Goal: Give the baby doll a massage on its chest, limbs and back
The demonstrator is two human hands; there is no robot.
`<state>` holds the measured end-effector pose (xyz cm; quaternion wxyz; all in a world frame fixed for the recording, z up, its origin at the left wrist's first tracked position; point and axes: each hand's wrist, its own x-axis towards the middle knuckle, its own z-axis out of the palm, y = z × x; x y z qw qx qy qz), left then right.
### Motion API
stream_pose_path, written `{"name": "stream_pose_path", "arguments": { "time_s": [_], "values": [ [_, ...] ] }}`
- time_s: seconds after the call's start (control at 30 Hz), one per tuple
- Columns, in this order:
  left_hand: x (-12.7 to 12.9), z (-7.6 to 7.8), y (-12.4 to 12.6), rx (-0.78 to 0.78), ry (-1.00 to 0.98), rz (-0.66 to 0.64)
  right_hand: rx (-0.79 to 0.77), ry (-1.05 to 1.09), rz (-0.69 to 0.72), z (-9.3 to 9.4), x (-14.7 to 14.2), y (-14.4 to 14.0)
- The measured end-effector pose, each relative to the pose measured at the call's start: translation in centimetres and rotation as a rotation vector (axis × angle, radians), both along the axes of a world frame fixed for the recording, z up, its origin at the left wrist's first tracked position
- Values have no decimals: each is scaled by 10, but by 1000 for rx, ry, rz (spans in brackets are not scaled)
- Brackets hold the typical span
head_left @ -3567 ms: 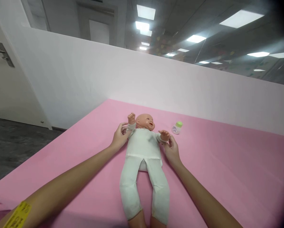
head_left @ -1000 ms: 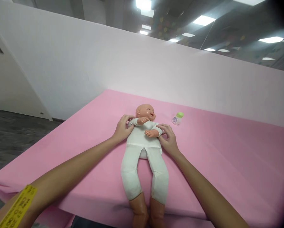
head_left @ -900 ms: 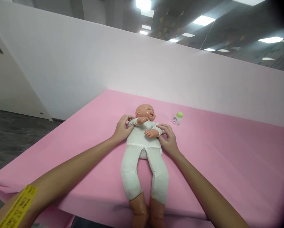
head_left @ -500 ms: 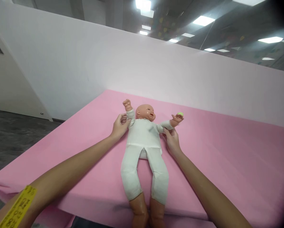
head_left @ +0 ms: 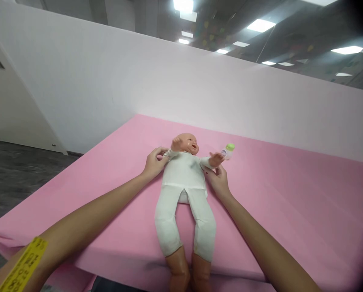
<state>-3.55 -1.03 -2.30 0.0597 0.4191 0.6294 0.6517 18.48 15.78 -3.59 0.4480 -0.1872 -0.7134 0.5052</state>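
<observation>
Between the left grip (head_left: 156, 164) and the right grip (head_left: 219, 180), has a doll (head_left: 184, 172) lying on its back, head away and legs toward the near edge of a pink-covered surface (head_left: 123, 207). With the left grip, closes thumb and fingers about the white sleeve of the doll's arm on that side, close to the shoulder. Just beyond that grip, shows the doll's small raised hand, blurred, in front of the side of the bald head. With the right grip, clasps the other sleeve from below, some fingertips hidden. Directly above the right grip, shows the doll's other hand, spread and slightly blurred. Just past that, displays a small clear bottle (head_left: 228, 151) with a light green cap and a printed label, partly covered by the doll's hand; cannot tell whether touching. Nearer than both grips, shows the doll's white trouser legs slightly apart, ending in bare brown lower legs. Well back from the left grip, on the same arm, bears a yellow strip (head_left: 25, 265) with dark print. Beyond both grips, meets a white wall (head_left: 169, 81); far left of the left grip, includes a pale door (head_left: 14, 97).
</observation>
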Motion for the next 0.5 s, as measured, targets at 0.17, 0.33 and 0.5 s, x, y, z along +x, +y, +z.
{"name": "stream_pose_path", "arguments": {
  "time_s": [0.17,0.33,0.5],
  "values": [
    [2,0,-1,-15,79,31,117,-42,44,4,2,-4],
    [-2,-2,1,-26,-72,11,-132,1,-2,-3,0,6],
    [-4,-4,3,-8,-89,83,-289,69,-23,-10,-3,13]
  ]
}}
